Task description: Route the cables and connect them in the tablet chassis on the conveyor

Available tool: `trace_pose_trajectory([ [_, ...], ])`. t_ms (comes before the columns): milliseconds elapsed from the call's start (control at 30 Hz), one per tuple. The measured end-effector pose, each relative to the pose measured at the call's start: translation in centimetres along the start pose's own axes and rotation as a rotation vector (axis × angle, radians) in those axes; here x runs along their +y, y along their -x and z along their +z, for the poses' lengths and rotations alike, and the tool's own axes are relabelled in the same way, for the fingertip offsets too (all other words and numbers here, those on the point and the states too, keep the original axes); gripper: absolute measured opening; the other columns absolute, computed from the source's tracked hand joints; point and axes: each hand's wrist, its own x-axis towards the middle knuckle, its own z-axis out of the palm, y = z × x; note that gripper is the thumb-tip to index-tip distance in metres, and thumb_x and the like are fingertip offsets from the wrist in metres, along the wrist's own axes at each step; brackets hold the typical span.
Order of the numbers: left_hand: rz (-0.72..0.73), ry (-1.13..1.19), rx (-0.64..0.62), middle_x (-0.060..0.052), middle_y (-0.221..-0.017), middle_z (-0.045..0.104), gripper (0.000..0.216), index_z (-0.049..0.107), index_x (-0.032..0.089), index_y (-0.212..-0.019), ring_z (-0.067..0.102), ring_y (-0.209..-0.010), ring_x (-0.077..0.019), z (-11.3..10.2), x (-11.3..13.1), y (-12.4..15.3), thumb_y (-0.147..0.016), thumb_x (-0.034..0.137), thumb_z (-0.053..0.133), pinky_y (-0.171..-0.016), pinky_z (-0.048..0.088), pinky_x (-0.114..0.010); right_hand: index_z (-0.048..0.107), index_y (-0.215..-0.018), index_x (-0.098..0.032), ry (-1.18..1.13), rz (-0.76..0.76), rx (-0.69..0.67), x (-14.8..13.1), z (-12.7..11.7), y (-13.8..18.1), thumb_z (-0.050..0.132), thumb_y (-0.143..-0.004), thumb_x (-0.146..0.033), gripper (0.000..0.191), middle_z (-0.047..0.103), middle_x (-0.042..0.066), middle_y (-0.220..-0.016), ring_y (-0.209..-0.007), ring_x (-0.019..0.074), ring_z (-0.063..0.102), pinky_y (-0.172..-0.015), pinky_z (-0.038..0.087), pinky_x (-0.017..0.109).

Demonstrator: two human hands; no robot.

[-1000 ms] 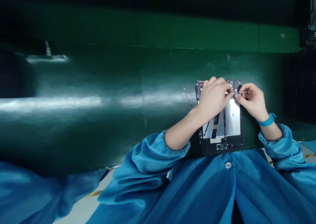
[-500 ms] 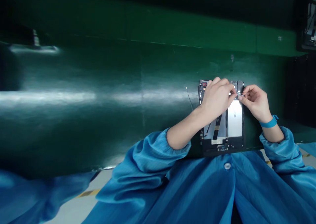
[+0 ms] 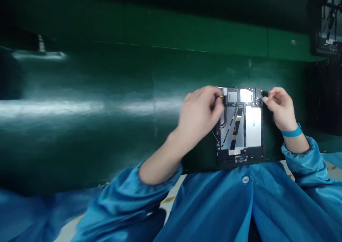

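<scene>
An opened tablet (image 3: 253, 126) lies before me at the table's near edge, its silvery battery, dark flat cables and circuit boards exposed. My left hand (image 3: 201, 108), blurred by motion, is at the tablet's upper left corner with curled fingers; whether anything is between thumb and forefinger cannot be told. A thin wire (image 3: 214, 135) runs up from the tablet's left side and disappears behind this hand. Just off the upper right corner, my right hand (image 3: 281, 108) is closed with the thumb near the curled fingers. Whatever it may hold is too small to make out.
The green table (image 3: 120, 128) stretches far to the left. Another opened device (image 3: 330, 28) sits at the upper right, above dark boxes (image 3: 324, 96). A blue sleeve or garment (image 3: 48, 210) shows at the lower left.
My left hand has moved left, from the tablet's upper right area to its upper left corner, uncovering the boards. My right hand has drawn slightly right, away from the upper right corner.
</scene>
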Motion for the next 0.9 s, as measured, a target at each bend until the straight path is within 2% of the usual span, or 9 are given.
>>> trace_pose_trajectory([
  [100,0.076,-0.047,-0.238,0.000,-0.071,0.065,0.028,0.071,0.020,-0.117,0.060,-0.061,-0.0191,-1.3,-3.5,3.4,-0.094,0.019,0.055,-0.058,0.043,-0.031,0.058,-0.096,-0.026,-0.033,-0.035,0.015,-1.6,0.4,1.2,0.070,-0.085,-0.028,0.016,0.057,-0.003,-0.083,-0.066,0.0109,0.053,-0.061,0.046,0.026],
  [167,0.188,-0.070,-0.323,-0.002,-0.074,0.069,0.025,0.073,0.020,-0.111,0.062,-0.060,-0.0187,-1.4,-4.6,5.2,-0.093,0.018,0.055,-0.056,0.044,-0.031,0.062,-0.100,-0.026,0.032,-0.073,-0.152,-3.0,1.8,2.5,0.068,-0.089,-0.024,0.013,0.063,-0.002,-0.085,-0.068,0.0120,0.057,-0.062,0.047,0.027],
  [233,0.285,-0.112,-0.238,-0.005,-0.083,0.074,0.022,0.073,0.018,-0.101,0.067,-0.067,-0.0203,-1.4,-4.4,6.5,-0.097,0.016,0.052,-0.062,0.049,-0.033,0.066,-0.106,-0.024,0.142,-0.109,-0.396,-4.3,3.9,4.0,0.067,-0.089,-0.020,0.017,0.070,0.000,-0.091,-0.068,0.0123,0.059,-0.065,0.049,0.028],
  [333,0.420,-0.164,0.011,-0.008,-0.090,0.076,0.019,0.073,0.017,-0.099,0.070,-0.077,-0.0216,-1.9,-2.6,7.5,-0.102,0.015,0.054,-0.069,0.052,-0.034,0.069,-0.109,-0.021,0.316,-0.159,-0.682,-4.9,7.1,5.4,0.074,-0.085,-0.015,0.025,0.075,0.001,-0.096,-0.071,0.0130,0.062,-0.072,0.051,0.029],
  [500,0.562,-0.039,0.092,-0.005,-0.095,0.076,0.019,0.068,0.022,-0.114,0.069,-0.081,-0.0189,-2.6,-0.5,8.0,-0.098,0.012,0.064,-0.070,0.053,-0.031,0.069,-0.088,-0.019,0.413,-0.263,-0.791,-3.7,8.4,5.6,0.067,-0.086,-0.003,0.017,0.074,-0.001,-0.081,-0.072,0.0137,0.066,-0.072,0.049,0.026],
  [567,0.422,0.063,0.150,-0.004,-0.100,0.075,0.032,0.063,0.025,-0.127,0.068,-0.079,-0.0172,-2.0,-0.6,8.3,-0.097,0.013,0.065,-0.071,0.055,-0.030,0.069,-0.087,-0.020,0.443,-0.343,-0.771,-3.3,7.3,5.3,0.065,-0.091,-0.005,0.016,0.075,0.000,-0.084,-0.074,0.0141,0.067,-0.074,0.049,0.026],
  [667,0.051,0.273,0.186,-0.003,-0.104,0.071,0.051,0.049,0.027,-0.145,0.061,-0.069,-0.0125,-0.3,-1.0,8.9,-0.097,0.017,0.065,-0.067,0.056,-0.028,0.070,-0.089,-0.020,0.489,-0.466,-0.793,-3.0,5.4,4.6,0.064,-0.098,-0.010,0.015,0.075,0.003,-0.087,-0.078,0.0161,0.068,-0.074,0.051,0.027],
  [833,-0.267,0.724,-0.139,0.000,-0.102,0.062,0.061,0.044,0.026,-0.146,0.058,-0.061,-0.0071,2.3,-1.4,9.8,-0.090,0.022,0.069,-0.060,0.051,-0.023,0.071,-0.095,-0.019,0.507,-0.629,-0.835,-2.6,4.9,3.8,0.059,-0.104,-0.016,0.016,0.077,0.005,-0.090,-0.084,0.0186,0.069,-0.076,0.054,0.030],
  [900,-0.347,0.827,-0.195,0.001,-0.102,0.060,0.059,0.047,0.025,-0.142,0.058,-0.061,-0.0066,2.8,-1.4,9.8,-0.088,0.024,0.070,-0.060,0.050,-0.023,0.072,-0.097,-0.020,0.568,-0.695,-0.791,-2.5,5.5,3.6,0.054,-0.107,-0.018,0.021,0.077,0.005,-0.090,-0.085,0.0194,0.068,-0.076,0.053,0.032],
])
